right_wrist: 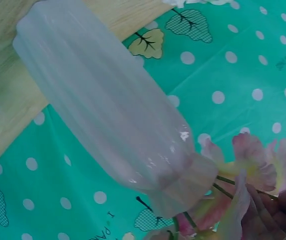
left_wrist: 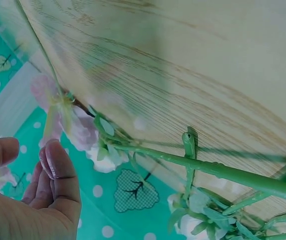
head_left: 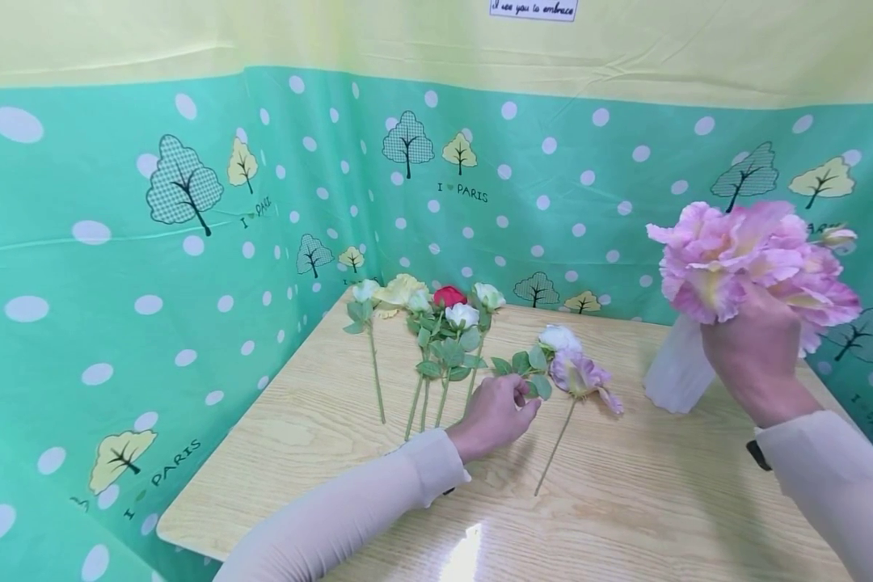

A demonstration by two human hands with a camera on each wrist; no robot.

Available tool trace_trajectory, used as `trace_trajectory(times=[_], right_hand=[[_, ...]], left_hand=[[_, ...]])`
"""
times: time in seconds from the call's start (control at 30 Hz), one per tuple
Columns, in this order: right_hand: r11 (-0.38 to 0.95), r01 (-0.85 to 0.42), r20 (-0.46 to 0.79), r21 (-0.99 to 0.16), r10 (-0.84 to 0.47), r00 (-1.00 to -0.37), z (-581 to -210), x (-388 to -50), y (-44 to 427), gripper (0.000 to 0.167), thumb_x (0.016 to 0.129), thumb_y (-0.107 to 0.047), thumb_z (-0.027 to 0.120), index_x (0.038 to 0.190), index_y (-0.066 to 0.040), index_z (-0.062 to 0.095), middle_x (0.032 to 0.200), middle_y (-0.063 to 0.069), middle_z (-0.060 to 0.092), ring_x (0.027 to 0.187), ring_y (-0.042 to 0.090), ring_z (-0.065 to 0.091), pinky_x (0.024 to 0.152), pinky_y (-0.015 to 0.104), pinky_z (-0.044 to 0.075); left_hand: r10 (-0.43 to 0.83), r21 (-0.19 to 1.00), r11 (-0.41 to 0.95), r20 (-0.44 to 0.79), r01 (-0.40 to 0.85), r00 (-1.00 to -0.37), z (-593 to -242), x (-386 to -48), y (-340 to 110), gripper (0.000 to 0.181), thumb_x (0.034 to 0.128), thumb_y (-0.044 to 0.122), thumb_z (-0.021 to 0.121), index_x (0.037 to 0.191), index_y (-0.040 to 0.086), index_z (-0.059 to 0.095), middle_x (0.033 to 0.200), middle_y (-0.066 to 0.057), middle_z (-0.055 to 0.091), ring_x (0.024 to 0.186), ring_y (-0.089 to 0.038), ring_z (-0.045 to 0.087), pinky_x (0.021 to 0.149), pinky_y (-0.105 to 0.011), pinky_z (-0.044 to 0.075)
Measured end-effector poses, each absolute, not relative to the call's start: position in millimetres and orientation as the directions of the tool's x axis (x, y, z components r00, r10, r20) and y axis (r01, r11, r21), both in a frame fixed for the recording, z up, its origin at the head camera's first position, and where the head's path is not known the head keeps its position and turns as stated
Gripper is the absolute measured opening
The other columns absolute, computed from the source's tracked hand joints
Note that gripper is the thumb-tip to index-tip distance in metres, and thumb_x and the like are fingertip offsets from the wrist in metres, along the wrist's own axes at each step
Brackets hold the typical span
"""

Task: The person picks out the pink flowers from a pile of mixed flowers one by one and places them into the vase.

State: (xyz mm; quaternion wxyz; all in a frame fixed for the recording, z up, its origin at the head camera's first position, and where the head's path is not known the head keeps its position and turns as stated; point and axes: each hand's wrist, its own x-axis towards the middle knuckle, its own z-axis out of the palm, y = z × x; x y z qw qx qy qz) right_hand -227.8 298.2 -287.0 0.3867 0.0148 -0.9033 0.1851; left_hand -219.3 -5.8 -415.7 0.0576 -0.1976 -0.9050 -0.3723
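Note:
My left hand (head_left: 498, 416) is at the green leaves of a white artificial rose (head_left: 558, 338). In the left wrist view its thumb and fingertips stand apart with nothing visible between them. Just right of it lies a loose pink-purple flower (head_left: 578, 372) with a thin stem. My right hand (head_left: 752, 356) grips a bunch of large pink flowers (head_left: 727, 259) just below the blooms. Their stems run into the mouth of a translucent white ribbed vase (right_wrist: 108, 100). Part of the vase is hidden behind the right hand in the head view.
Several more artificial flowers lie toward the back left of the wooden table (head_left: 298, 453), among them a red rose (head_left: 449, 296), a yellow bloom (head_left: 402, 291) and white roses (head_left: 462, 315). A green dotted curtain (head_left: 553, 178) hangs around the table's back and left sides.

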Motion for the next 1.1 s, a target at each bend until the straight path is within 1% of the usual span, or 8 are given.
trace_trajectory(times=[0.1, 0.23, 0.3, 0.43, 0.57, 0.8, 0.93, 1.1], right_hand=[[0.936, -0.141, 0.687, -0.321, 0.128, -0.715, -289, -232, 302, 0.028, 0.105, -0.021, 0.049, 0.110, 0.003, 0.063, 0.075, 0.026, 0.062, 0.058, 0.041, 0.059, 0.047, 0.032, 0.036], [0.945, -0.119, 0.684, -0.304, 0.129, -0.718, -294, -236, 305, 0.024, 0.102, -0.016, 0.050, 0.090, 0.002, 0.060, 0.062, 0.021, 0.056, 0.054, 0.040, 0.056, 0.044, 0.035, 0.035], [0.946, -0.118, 0.682, -0.302, 0.128, -0.720, -296, -238, 305, 0.026, 0.101, -0.015, 0.052, 0.083, 0.002, 0.059, 0.059, 0.019, 0.055, 0.053, 0.041, 0.056, 0.043, 0.041, 0.038], [0.949, -0.132, 0.740, -0.286, 0.132, -0.659, -305, -243, 305, 0.026, 0.097, -0.012, 0.056, 0.075, 0.002, 0.056, 0.055, 0.020, 0.051, 0.054, 0.045, 0.054, 0.048, 0.059, 0.043], [0.946, -0.123, 0.771, -0.301, 0.165, -0.615, -312, -247, 306, 0.025, 0.093, -0.007, 0.055, 0.070, 0.001, 0.052, 0.055, 0.024, 0.050, 0.057, 0.051, 0.055, 0.054, 0.065, 0.044], [0.932, -0.050, 0.685, -0.359, 0.226, -0.693, -317, -247, 312, 0.025, 0.090, -0.003, 0.052, 0.066, 0.002, 0.053, 0.053, 0.023, 0.050, 0.062, 0.053, 0.057, 0.057, 0.065, 0.044], [0.937, -0.059, 0.696, -0.345, 0.213, -0.686, -318, -247, 312, 0.028, 0.090, -0.003, 0.052, 0.063, 0.002, 0.052, 0.051, 0.022, 0.049, 0.062, 0.056, 0.057, 0.055, 0.066, 0.043], [0.939, -0.092, 0.703, -0.331, 0.180, -0.688, -318, -243, 309, 0.033, 0.095, -0.007, 0.053, 0.063, 0.002, 0.052, 0.049, 0.019, 0.047, 0.064, 0.056, 0.057, 0.059, 0.067, 0.045]], left_hand=[[0.314, 0.643, 0.651, 0.256, 0.404, -0.914, -416, -219, -6, 0.020, 0.0948, 0.025, 0.075, 0.100, 0.006, 0.072, 0.084, 0.001, 0.069, 0.067, -0.003, 0.058, 0.061, -0.019, 0.048], [0.314, 0.634, 0.659, 0.257, 0.405, -0.914, -415, -219, -5, 0.020, 0.0951, 0.026, 0.074, 0.099, 0.007, 0.072, 0.084, 0.002, 0.069, 0.067, -0.003, 0.057, 0.061, -0.019, 0.047], [0.313, 0.632, 0.662, 0.254, 0.402, -0.915, -415, -218, -5, 0.020, 0.0952, 0.026, 0.074, 0.099, 0.007, 0.072, 0.084, 0.002, 0.069, 0.067, -0.003, 0.057, 0.061, -0.019, 0.047], [0.309, 0.634, 0.668, 0.241, 0.390, -0.920, -413, -217, -5, 0.021, 0.0954, 0.027, 0.074, 0.100, 0.006, 0.072, 0.085, 0.002, 0.069, 0.067, -0.003, 0.057, 0.061, -0.020, 0.047], [0.307, 0.636, 0.668, 0.237, 0.386, -0.922, -413, -216, -4, 0.021, 0.0950, 0.027, 0.074, 0.101, 0.007, 0.072, 0.083, 0.004, 0.067, 0.067, -0.004, 0.056, 0.060, -0.020, 0.047], [0.312, 0.646, 0.657, 0.238, 0.390, -0.920, -415, -216, -4, 0.019, 0.0950, 0.026, 0.074, 0.100, 0.008, 0.072, 0.081, 0.007, 0.063, 0.066, -0.004, 0.055, 0.060, -0.020, 0.046], [0.311, 0.642, 0.662, 0.234, 0.387, -0.921, -415, -216, -4, 0.021, 0.0955, 0.027, 0.074, 0.101, 0.007, 0.073, 0.082, 0.005, 0.065, 0.066, -0.003, 0.055, 0.060, -0.020, 0.046], [0.310, 0.629, 0.676, 0.230, 0.384, -0.922, -415, -217, -5, 0.023, 0.0958, 0.029, 0.073, 0.102, 0.006, 0.073, 0.085, 0.002, 0.068, 0.067, -0.003, 0.055, 0.060, -0.020, 0.046]])
